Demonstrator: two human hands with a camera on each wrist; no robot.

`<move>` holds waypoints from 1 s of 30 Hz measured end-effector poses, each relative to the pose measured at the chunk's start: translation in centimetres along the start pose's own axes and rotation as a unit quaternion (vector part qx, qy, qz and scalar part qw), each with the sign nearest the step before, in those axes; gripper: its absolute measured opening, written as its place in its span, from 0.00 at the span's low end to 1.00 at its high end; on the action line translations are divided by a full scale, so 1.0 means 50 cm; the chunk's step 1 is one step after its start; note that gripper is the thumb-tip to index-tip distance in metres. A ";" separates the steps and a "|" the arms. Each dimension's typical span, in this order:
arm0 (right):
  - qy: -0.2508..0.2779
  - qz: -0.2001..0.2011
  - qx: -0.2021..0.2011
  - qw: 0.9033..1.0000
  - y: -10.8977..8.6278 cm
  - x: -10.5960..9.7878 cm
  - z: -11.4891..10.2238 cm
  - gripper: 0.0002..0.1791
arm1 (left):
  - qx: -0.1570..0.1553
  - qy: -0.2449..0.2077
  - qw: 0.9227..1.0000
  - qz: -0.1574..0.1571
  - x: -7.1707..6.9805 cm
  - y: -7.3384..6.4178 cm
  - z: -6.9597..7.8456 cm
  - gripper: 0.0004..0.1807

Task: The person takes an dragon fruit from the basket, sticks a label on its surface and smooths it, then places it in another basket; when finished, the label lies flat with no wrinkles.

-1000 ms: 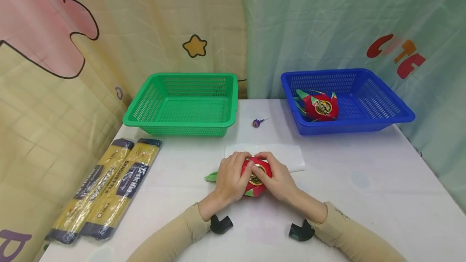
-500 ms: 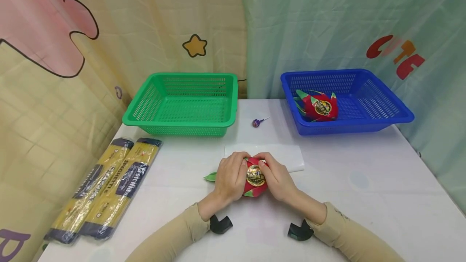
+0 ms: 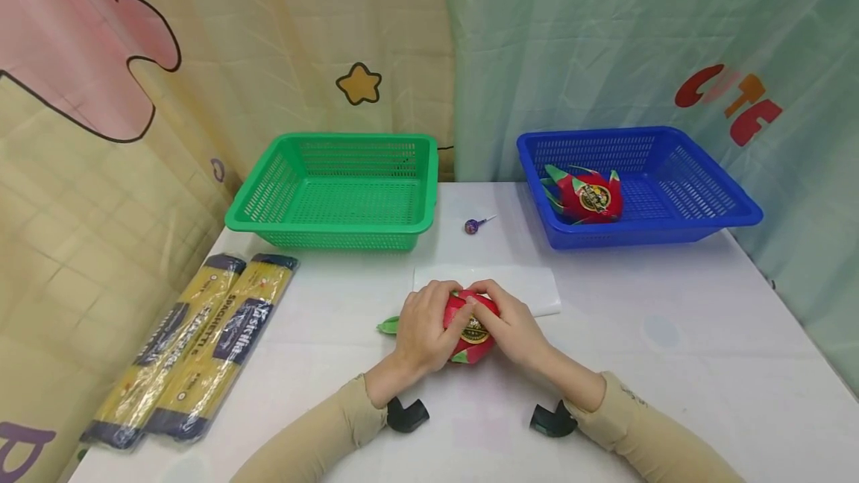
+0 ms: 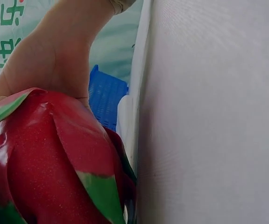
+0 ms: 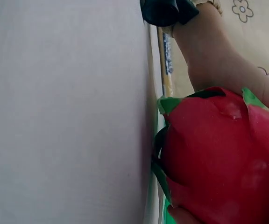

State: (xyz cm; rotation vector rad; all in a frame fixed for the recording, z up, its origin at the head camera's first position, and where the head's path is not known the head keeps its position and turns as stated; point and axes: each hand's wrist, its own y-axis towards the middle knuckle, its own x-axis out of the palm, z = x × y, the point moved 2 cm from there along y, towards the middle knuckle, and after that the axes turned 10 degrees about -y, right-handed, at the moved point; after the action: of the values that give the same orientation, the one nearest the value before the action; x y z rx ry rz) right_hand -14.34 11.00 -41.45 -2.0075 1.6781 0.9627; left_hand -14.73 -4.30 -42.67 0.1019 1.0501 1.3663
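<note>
Both hands hold a red dragon fruit point(image 3: 472, 355) with green-tipped scales and a gold-and-black round label, low over the white table. My left hand point(image 3: 423, 330) wraps its left side and my right hand point(image 3: 515, 326) its right side. The two thumbs come together over the top, partly covering the label. A green pointed tip point(image 3: 388, 325) sticks out left of the left hand; its other end is hidden. In the left wrist view the fruit point(image 4: 55, 158) fills the lower left, and in the right wrist view the fruit point(image 5: 223, 158) fills the lower right.
Behind the hands lies a flat white sheet point(image 3: 530, 285), with a lollipop point(image 3: 472, 226) beyond it. A green basket point(image 3: 335, 229) stands back left. Back right, a blue basket point(image 3: 658, 232) contains another dragon fruit point(image 3: 590, 200). Two spaghetti packs point(image 3: 221, 349) lie at left.
Half a second ago the thumbs were spread apart and the label showed fully; now they meet over it again, as they did one second ago. The hands and fruit stay in place.
</note>
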 end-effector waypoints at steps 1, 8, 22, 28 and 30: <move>0.000 -0.004 -0.003 1.000 0.001 0.000 0.001 0.14 | -0.004 -0.001 1.000 -0.007 -0.001 0.000 0.000 0.28; 0.000 -0.024 -0.025 0.999 0.003 -0.005 0.002 0.16 | -0.036 -0.015 0.996 -0.083 -0.012 0.008 -0.006 0.35; 0.015 -0.014 -0.048 0.999 0.004 -0.005 0.022 0.22 | -0.032 -0.028 0.988 -0.151 -0.019 0.015 -0.007 0.33; -0.009 0.010 -0.099 0.995 0.003 0.003 0.033 0.20 | -0.007 -0.021 0.990 -0.143 -0.022 0.016 -0.008 0.24; -0.009 0.015 -0.107 0.994 0.004 0.006 0.036 0.21 | -0.002 -0.019 0.990 -0.140 -0.022 0.016 -0.010 0.21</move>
State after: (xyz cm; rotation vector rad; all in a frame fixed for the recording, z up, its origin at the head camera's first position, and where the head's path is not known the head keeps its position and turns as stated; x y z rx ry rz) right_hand -14.99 11.90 -42.92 -2.1036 1.6613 1.2153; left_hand -15.47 -5.25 -41.84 -0.0223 0.9884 1.1078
